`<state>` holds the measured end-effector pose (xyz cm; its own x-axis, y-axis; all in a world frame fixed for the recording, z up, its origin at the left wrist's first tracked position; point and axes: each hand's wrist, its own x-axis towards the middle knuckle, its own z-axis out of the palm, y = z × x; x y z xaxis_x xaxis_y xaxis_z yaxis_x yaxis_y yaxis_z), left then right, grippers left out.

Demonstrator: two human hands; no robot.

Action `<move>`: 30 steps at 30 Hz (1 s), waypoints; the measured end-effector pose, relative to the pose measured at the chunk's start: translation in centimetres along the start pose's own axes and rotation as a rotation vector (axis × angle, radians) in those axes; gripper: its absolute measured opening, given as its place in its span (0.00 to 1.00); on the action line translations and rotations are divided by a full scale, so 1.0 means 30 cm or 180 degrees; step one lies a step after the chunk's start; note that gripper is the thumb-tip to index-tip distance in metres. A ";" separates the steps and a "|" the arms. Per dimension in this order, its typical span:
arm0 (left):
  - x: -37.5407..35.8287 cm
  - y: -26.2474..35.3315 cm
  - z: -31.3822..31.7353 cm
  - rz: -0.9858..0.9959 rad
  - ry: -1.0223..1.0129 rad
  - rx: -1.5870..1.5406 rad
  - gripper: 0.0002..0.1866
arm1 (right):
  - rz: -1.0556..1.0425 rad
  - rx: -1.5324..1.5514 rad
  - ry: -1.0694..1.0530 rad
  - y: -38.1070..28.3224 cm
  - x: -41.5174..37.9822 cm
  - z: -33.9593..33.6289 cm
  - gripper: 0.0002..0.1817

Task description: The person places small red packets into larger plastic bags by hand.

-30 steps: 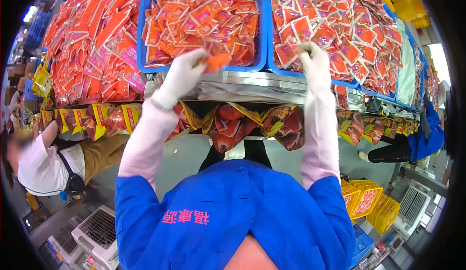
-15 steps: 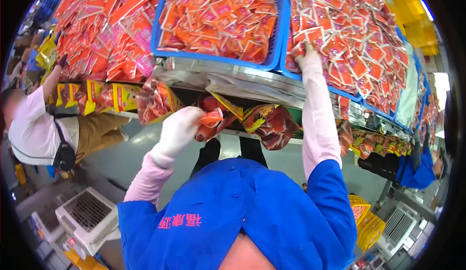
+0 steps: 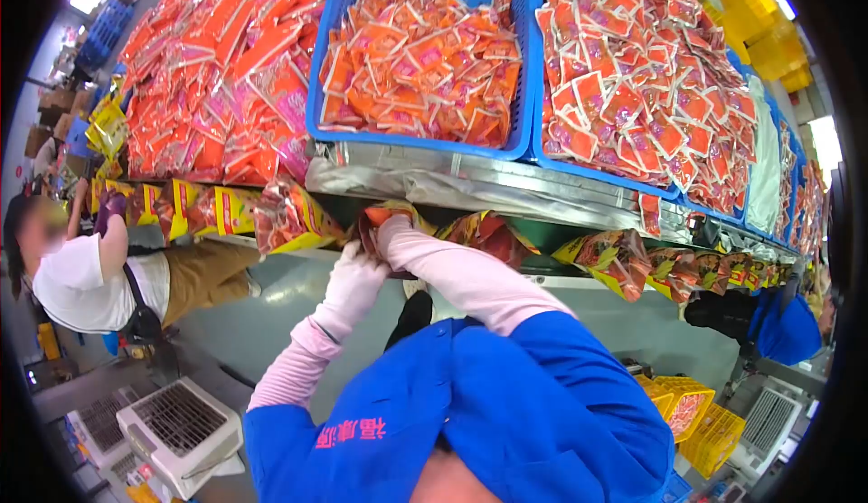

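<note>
In the head view, a printed plastic bag (image 3: 369, 228) with red contents stands in the row at the table's front edge. My left hand (image 3: 351, 288), in a white glove, has its fingers closed on the near side of this bag. Reaching across from the right, my right hand (image 3: 396, 234) is at the bag's mouth, its fingers hidden inside. Similar filled bags flank it: a yellow-edged bag (image 3: 287, 218) to the left and another bag (image 3: 488, 236) to the right.
Behind the bags, a blue crate (image 3: 420, 143) holds orange-red sachets. Smaller red-and-white sachets (image 3: 633, 96) fill the crate to its right; long red packets (image 3: 217, 69) heap at left. A co-worker (image 3: 81, 268) stands at left, another (image 3: 787, 322) at far right.
My right hand has left the sachets in the right crate and come down to the bag. My left hand, earlier raised with an orange-red sachet, is now against the bag; that sachet is out of sight.
</note>
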<state>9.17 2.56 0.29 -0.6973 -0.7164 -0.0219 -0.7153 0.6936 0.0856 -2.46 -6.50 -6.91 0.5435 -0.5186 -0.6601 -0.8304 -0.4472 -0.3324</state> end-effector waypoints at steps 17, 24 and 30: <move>0.919 -0.362 -0.023 -0.1700 -0.0750 -0.0035 0.19 | 0.2908 0.0102 0.3450 1.306 -0.474 -0.124 0.20; 0.610 -0.304 -0.235 -0.1558 0.0759 -0.1170 0.09 | 0.3122 0.0480 0.4012 1.292 -0.498 -0.145 0.19; 0.211 -0.056 -0.386 -0.1151 0.0917 -0.2426 0.16 | 0.2926 0.0515 0.3478 1.229 -0.711 -0.200 0.14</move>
<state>6.48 -4.02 11.54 -0.3228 -0.9441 0.0666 -0.5927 0.2565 0.7635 -43.94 -16.30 -1.06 -0.4246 -0.8952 0.1350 -0.8965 0.3950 -0.2006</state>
